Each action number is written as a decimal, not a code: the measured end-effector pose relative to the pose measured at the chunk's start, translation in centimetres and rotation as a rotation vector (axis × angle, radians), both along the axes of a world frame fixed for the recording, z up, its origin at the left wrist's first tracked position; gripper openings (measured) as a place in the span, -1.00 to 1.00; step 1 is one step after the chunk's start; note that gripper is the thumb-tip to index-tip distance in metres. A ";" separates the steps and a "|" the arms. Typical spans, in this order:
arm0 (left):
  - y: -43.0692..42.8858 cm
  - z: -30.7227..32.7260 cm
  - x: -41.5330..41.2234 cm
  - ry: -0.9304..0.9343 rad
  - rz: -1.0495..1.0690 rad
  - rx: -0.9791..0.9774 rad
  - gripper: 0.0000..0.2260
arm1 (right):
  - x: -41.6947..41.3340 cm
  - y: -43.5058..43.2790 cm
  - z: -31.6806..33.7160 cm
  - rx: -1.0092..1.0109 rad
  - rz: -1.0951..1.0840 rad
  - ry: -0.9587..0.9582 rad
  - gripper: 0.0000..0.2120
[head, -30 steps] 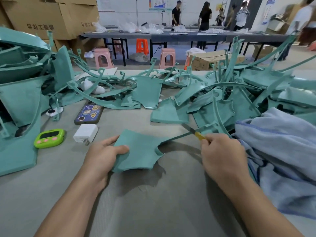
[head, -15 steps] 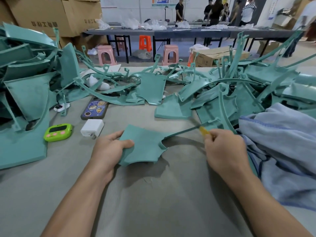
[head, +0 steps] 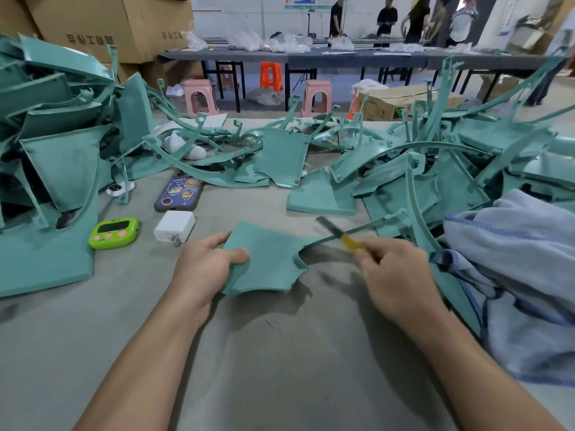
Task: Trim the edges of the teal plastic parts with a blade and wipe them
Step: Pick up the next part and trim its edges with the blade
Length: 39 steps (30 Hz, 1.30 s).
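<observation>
Left hand (head: pixel 207 269) pinches the teal part (head: pixel 264 259) by its left edge, thumb on top, flat over the grey table (head: pixel 280 353). Right hand (head: pixel 393 275) grips the yellow-handled blade (head: pixel 334 233), laid against the part's thin arm.

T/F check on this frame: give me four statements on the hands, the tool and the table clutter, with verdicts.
1. The left hand grips the flat teal plastic part at its left edge. True.
2. The right hand holds a red-handled screwdriver. False: it holds a yellow-handled blade, which lies across the part's thin arm.
3. The lime-green timer lies left of the white charger block. True.
4. The pale blue cloth is draped over the left hand. False: it lies heaped at the table's right side, beside the right hand.
</observation>
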<state>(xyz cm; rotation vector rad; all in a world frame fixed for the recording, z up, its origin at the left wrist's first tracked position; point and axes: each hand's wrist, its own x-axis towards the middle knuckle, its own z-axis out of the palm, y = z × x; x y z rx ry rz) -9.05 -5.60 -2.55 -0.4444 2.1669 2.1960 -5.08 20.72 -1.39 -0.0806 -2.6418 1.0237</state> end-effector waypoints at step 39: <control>0.1 0.5 0.4 -0.014 -0.031 -0.042 -0.73 | -1.0 1.4 0.7 0.035 0.453 -0.249 -0.78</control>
